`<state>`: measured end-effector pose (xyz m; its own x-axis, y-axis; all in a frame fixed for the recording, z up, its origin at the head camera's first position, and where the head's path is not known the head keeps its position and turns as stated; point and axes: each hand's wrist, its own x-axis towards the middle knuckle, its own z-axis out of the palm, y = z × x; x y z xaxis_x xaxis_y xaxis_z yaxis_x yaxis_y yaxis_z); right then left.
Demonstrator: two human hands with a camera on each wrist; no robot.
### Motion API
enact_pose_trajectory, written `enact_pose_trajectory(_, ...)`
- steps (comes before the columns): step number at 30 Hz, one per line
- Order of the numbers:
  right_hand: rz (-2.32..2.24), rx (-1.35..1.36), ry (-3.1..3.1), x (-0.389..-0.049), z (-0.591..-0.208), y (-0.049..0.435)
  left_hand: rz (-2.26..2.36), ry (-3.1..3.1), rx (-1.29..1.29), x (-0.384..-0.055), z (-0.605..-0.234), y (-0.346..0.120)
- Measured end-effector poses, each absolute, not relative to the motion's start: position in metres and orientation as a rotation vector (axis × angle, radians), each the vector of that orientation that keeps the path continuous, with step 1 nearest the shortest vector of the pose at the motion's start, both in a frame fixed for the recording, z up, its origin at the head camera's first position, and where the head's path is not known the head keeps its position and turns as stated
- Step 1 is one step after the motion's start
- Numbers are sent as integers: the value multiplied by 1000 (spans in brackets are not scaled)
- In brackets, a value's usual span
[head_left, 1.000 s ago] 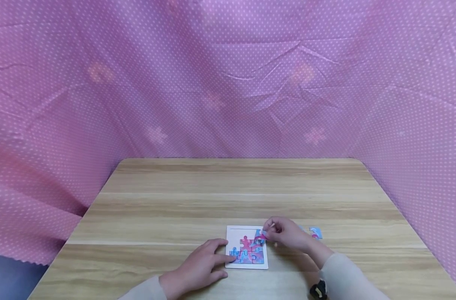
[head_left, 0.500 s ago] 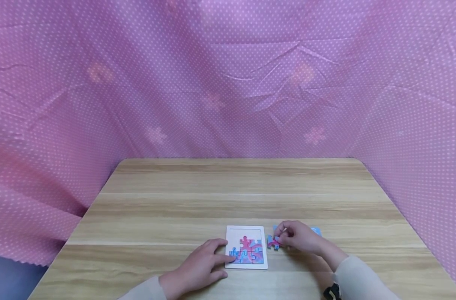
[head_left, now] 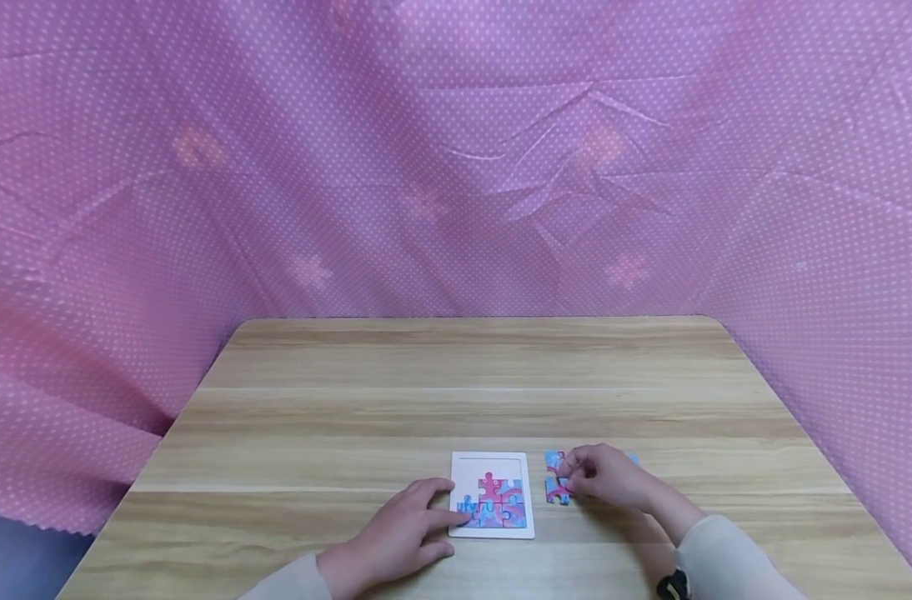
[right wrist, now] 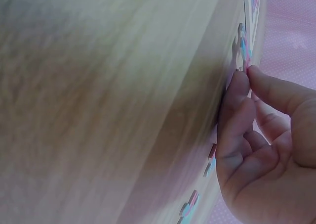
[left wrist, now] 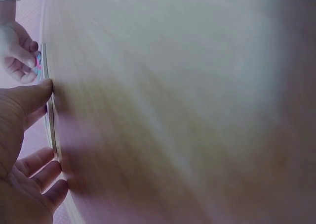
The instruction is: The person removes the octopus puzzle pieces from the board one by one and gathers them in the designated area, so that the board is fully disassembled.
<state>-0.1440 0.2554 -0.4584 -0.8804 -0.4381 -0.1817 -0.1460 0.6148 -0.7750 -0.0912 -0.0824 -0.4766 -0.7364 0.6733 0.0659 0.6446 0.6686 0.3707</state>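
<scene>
I watch the right hand pinch a pink-and-blue jigsaw piece just right of the white puzzle tray. The left hand, fingers extended, touches the tray's left side; another loose piece lies just beyond the pinched one.

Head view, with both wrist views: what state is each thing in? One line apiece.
Puzzle board: flat on the table, partly filled, upper left part bare.
Held piece: pinched by the right hand, apart from the board.
Loose pieces: on the table, unfitted; one mostly hidden behind the right hand.
Left hand: resting on the board's left side.
Curtain: hanging, creased.
</scene>
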Motion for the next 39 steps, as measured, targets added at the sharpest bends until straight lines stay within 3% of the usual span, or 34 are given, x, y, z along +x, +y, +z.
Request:
enact_pose_trajectory(15, -1166, -517, 2524, -139, -458, 252, 569, 2795, 1123, -89, -478, -83)
enact_pose_trajectory(26, -1337, -498, 2374, -140, -458, 215, 589, 2754, 1062, -88, -476, -82)
enact_pose_trajectory(39, -1341, -501, 2403, -138, -464, 176, 493, 2839, 1274, -89, -475, -73)
